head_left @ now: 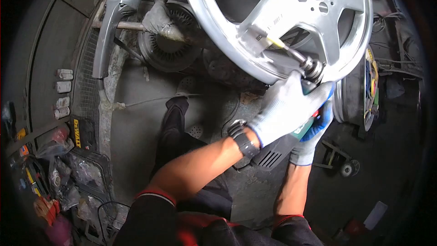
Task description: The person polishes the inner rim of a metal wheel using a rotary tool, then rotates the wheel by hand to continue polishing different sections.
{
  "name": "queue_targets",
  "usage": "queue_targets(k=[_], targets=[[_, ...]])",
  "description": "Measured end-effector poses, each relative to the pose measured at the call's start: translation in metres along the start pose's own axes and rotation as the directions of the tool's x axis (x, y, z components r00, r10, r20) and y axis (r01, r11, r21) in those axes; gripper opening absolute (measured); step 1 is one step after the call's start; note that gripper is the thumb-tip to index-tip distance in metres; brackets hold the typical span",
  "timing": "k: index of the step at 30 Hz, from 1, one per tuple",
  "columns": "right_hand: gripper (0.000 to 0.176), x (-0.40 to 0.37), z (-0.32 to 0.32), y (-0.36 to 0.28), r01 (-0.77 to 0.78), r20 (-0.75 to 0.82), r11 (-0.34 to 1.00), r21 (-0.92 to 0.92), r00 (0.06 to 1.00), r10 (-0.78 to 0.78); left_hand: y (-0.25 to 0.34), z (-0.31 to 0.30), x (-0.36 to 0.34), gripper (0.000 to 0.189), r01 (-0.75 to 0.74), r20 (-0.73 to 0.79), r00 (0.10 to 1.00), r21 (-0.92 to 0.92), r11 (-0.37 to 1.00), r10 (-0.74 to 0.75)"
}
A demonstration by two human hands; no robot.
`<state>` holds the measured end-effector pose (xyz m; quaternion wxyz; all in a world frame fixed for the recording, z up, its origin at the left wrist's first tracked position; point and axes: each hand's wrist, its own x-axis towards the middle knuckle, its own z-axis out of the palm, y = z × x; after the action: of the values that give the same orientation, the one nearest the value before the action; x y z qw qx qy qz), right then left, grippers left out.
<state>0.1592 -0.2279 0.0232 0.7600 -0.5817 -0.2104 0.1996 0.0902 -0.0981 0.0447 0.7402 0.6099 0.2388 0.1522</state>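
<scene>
My gloved left hand (284,107), with a black watch on its wrist, wraps round the front of a power tool (273,152) with a dark vented body and some green. My gloved right hand (318,123) grips the same tool from the right side. From the tool's metal chuck (312,69) a shaft runs up and left to a yellowish, motion-blurred end piece at the inner rim of a large silver spoked wheel (282,0). Whether that end touches the rim is too blurred to tell.
A second round wheel part (168,41) lies behind a metal frame (109,41) at the upper left. More wheels (348,98) stand at the right. A small caster (349,168), a DEWALT case (83,132) and plastic bags (54,143) are lower down. A cord hangs below the tool.
</scene>
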Motion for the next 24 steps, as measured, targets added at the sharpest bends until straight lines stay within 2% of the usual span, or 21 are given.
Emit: queue_targets(k=[1, 2, 4, 5, 6, 8, 10, 12, 13, 14, 16, 17, 18, 20, 22, 24], targets=[[0.044, 0.009, 0.000, -0.005, 0.059, 0.008, 0.994, -0.087, 0.998, -0.059, 0.008, -0.003, 0.007, 0.071, 0.043, 0.072, 0.996, 0.000, 0.999, -0.043], [0.047, 0.019, -0.009, -0.006, 0.126, 0.023, 0.953, -0.277, 0.992, -0.124, 0.004, 0.006, 0.017, 0.071, -0.007, 0.003, 1.000, -0.006, 1.000, 0.007], [0.050, 0.033, 0.001, -0.014, -0.009, -0.140, 0.992, 0.126, 0.990, 0.027, 0.015, 0.007, 0.036, 0.079, -0.058, 0.051, 0.997, -0.002, 0.998, 0.058], [0.054, 0.045, -0.006, -0.013, 0.031, -0.138, 0.999, 0.011, 0.990, -0.029, 0.018, 0.009, 0.045, 0.083, -0.061, 0.089, 0.994, 0.007, 0.998, 0.060], [0.054, 0.051, -0.002, -0.015, 0.031, -0.134, 0.999, 0.012, 0.991, -0.029, 0.022, 0.007, 0.051, 0.083, -0.063, 0.086, 0.994, 0.007, 0.998, 0.062], [0.055, 0.061, 0.008, -0.024, -0.015, -0.190, 0.989, 0.145, 0.981, 0.043, 0.029, 0.004, 0.056, 0.087, -0.110, 0.173, 0.976, -0.117, 0.987, 0.129], [0.056, 0.062, 0.007, -0.023, -0.022, -0.155, 0.992, 0.124, 0.987, 0.041, 0.028, 0.002, 0.055, 0.088, -0.115, 0.163, 0.977, -0.131, 0.985, 0.136], [0.055, 0.054, 0.000, -0.018, 0.065, -0.141, 0.988, -0.138, 0.986, -0.084, 0.022, 0.000, 0.045, 0.081, -0.068, 0.072, 0.995, -0.049, 0.996, 0.072], [0.054, 0.044, 0.005, -0.020, 0.073, -0.112, 0.956, -0.285, 0.988, -0.108, 0.018, 0.002, 0.039, 0.087, -0.082, 0.008, 0.997, -0.016, 0.997, 0.082], [0.054, 0.035, -0.005, -0.013, 0.042, -0.055, 0.971, -0.235, 0.997, -0.056, 0.014, 0.003, 0.030, 0.083, -0.055, -0.012, 0.998, -0.008, 0.998, 0.055], [0.052, 0.020, -0.008, -0.015, 0.046, 0.098, 0.987, -0.153, 0.995, -0.031, 0.002, 0.001, 0.017, 0.074, -0.077, 0.019, 0.997, -0.119, 0.990, 0.079], [0.049, 0.013, -0.010, -0.014, -0.024, 0.052, 0.988, -0.155, 0.998, 0.032, -0.004, 0.004, 0.011, 0.061, -0.062, 0.023, 0.998, -0.142, 0.988, 0.066], [0.067, 0.008, -0.009, -0.014, -0.097, 0.011, 0.980, -0.174, 0.995, 0.100, -0.003, 0.005, 0.000, 0.058, -0.041, -0.056, 0.998, -0.101, 0.994, 0.036], [0.071, -0.001, -0.006, -0.021, -0.172, 0.047, 0.962, -0.212, 0.981, 0.186, -0.015, 0.016, -0.006, 0.059, -0.081, -0.145, 0.988, -0.203, 0.976, 0.052], [0.071, 0.000, -0.004, -0.023, -0.180, 0.044, 0.954, -0.239, 0.980, 0.195, -0.014, 0.016, -0.008, 0.061, -0.050, -0.141, 0.990, -0.169, 0.984, 0.026], [0.071, 0.005, -0.009, -0.022, -0.175, 0.033, 0.973, -0.153, 0.983, 0.182, -0.009, 0.015, -0.006, 0.063, -0.014, -0.138, 0.990, -0.136, 0.991, -0.005]])
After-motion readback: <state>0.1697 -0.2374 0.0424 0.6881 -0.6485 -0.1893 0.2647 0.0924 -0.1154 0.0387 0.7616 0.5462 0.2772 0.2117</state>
